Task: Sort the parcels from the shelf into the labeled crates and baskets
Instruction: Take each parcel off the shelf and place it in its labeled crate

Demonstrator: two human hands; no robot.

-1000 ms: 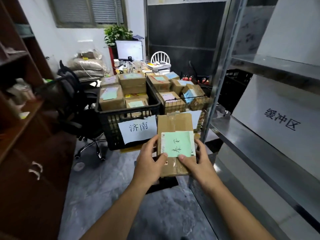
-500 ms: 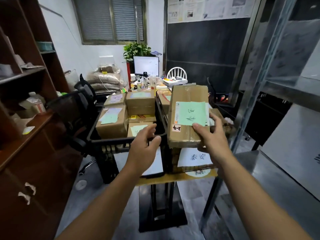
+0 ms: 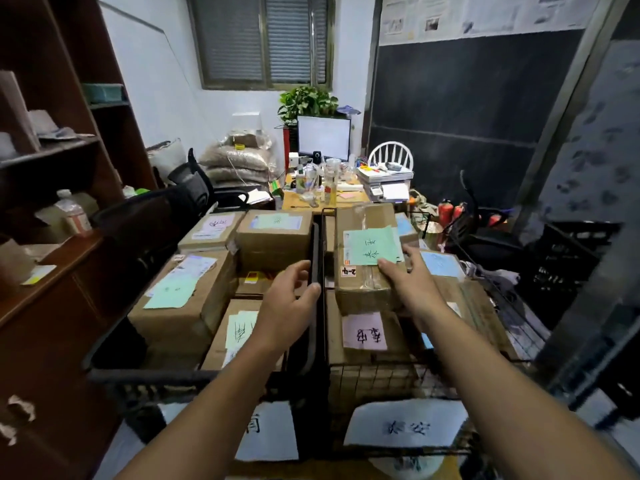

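Now, head view: parcel held over the right-side basket.
The right hand (image 3: pixel 412 285) grips the green-labelled parcel (image 3: pixel 360 289) at its near right corner, thumb on top. Its long axis runs away from the person, over the boxes in the wire basket (image 3: pixel 381 379). The left hand (image 3: pixel 287 299) is loosely open and holds nothing, beside the black crate (image 3: pixel 138 374).

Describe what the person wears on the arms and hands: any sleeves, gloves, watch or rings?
Nothing is worn there. The left hand and the right hand have no gloves, and no ring shows on the fingers. The left forearm and the right forearm are bare down to the picture's bottom edge: no sleeve, watch or bracelet shows.
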